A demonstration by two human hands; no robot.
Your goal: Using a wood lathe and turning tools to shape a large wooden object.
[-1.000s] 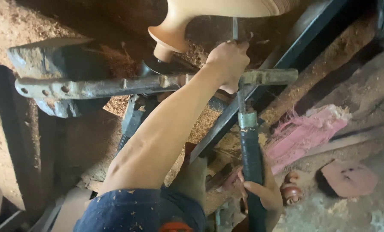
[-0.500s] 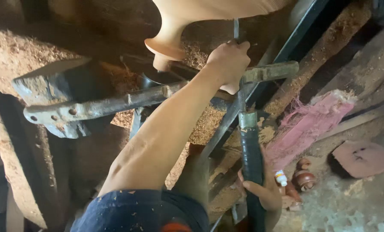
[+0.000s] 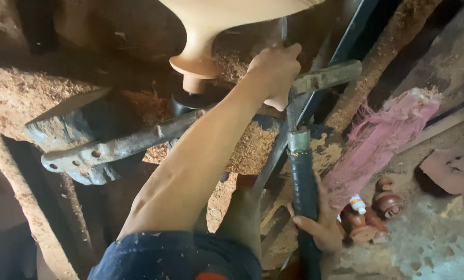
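chisel (image 3: 299,155) upright, tip toward workpiece (image 3: 211,31)

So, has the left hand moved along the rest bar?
No: the left hand stays on the chisel where it crosses the rest bar; only the view shifted.

The left hand (image 3: 274,70) presses a chisel (image 3: 300,171) on a metal bar (image 3: 138,142) beneath pale turned wood (image 3: 211,31), the right hand (image 3: 320,225) gripping its black handle.

A dark blue short sleeve (image 3: 175,256) flecked with sawdust, orange patch at its hem.
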